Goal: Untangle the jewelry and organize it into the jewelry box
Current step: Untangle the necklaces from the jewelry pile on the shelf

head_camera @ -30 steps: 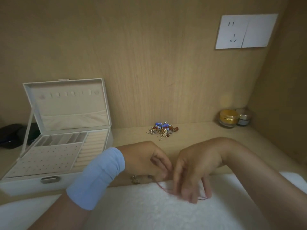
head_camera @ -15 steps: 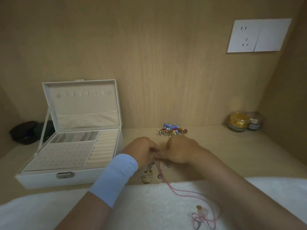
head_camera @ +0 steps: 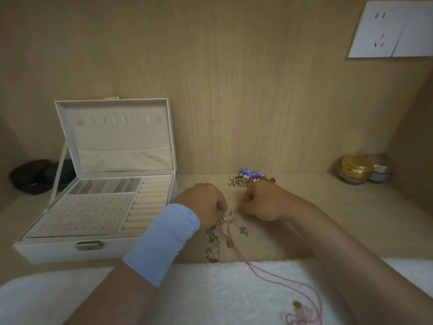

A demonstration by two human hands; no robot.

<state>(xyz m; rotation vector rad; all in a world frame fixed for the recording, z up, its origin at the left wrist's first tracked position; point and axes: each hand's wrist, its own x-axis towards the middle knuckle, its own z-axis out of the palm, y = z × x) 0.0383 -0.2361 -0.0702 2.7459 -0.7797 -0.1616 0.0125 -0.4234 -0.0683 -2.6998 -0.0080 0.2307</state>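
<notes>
Between the two hands, on the pale wood worktop (head_camera: 339, 219), lies the tangle (head_camera: 219, 238) of small metal charm chains and thin pink cord (head_camera: 264, 274). The left hand (head_camera: 206, 205), blue-cuffed, pinches its top with curled fingers. The right hand (head_camera: 262, 202), knuckles up, is curled tight just beside; whether it grips a strand I cannot tell. The cord trails onto a fluffy white towel (head_camera: 210, 292). At left, the cream jewelry box (head_camera: 54, 252) stands open.

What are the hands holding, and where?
The left hand and right hand appear to pinch the upper end of the jewelry tangle, by its pink cord; fingertips are hidden.
</notes>
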